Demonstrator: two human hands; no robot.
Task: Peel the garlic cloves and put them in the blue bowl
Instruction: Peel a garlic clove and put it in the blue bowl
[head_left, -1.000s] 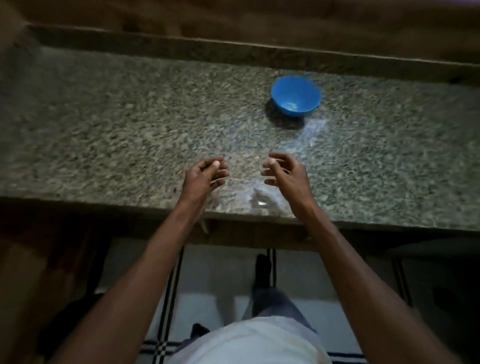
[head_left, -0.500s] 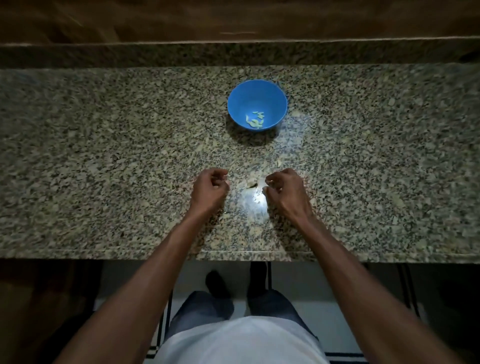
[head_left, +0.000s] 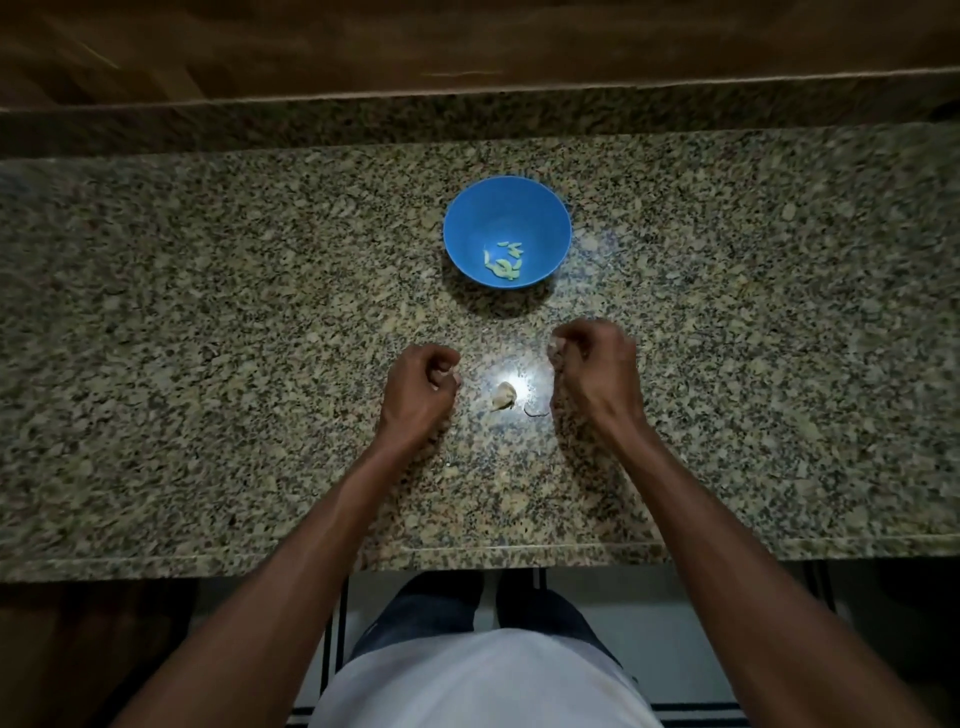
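Looking down from the head camera, I see a speckled granite bench (head_left: 208, 364) with both bare forearms reaching over its near edge. My left hand (head_left: 418, 392) sits low on the stone with its fingers curled into a loose fist; something pale shows at the fingertips, but I cannot tell whether that grip has hold of anything or is only closed on itself. My right hand (head_left: 597, 371) is raised a little farther from the body and slightly blurred, its fingers also curled, and a small pale piece (head_left: 555, 344) peeks out at the thumb side. That piece looks pinched in the grip, though I cannot say if it is a clove or a scrap of skin.

Between the two hands, in a bright patch of reflected light, a garlic clove (head_left: 504, 396) lies on the bench, touching neither hand. Just beside it, toward the right hand, is a thin curled bit of peel (head_left: 535, 412).

The blue bowl (head_left: 467, 228) stands upright on the bench beyond the hands, well apart from them and roughly in line with the gap between them. Several small peeled cloves (head_left: 504, 262) lie together at its bottom.

Below the bench edge I can see a white shirt (head_left: 483, 680) and dark trousers (head_left: 415, 613) over a pale floor.
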